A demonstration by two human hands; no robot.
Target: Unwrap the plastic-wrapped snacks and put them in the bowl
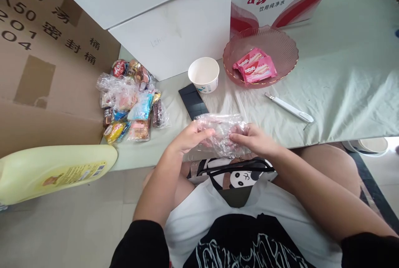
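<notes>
A crinkled clear plastic bag is stretched between my two hands at the table's front edge, over my lap. My left hand pinches its left side, thumb on top. On the other side my right hand grips the bag between thumb and fingers. Something pinkish shows faintly through the plastic; I cannot make out what. Just beyond my left hand lies a black phone, beside a white paper cup. A pink ribbed bowl holds two pink nabati wafer packs. A white box cutter lies to the right.
Several wrapped snacks are heaped at the left. Behind stand white boxes and a red-and-white water carton. A brown carton and a yellow jug border the left side.
</notes>
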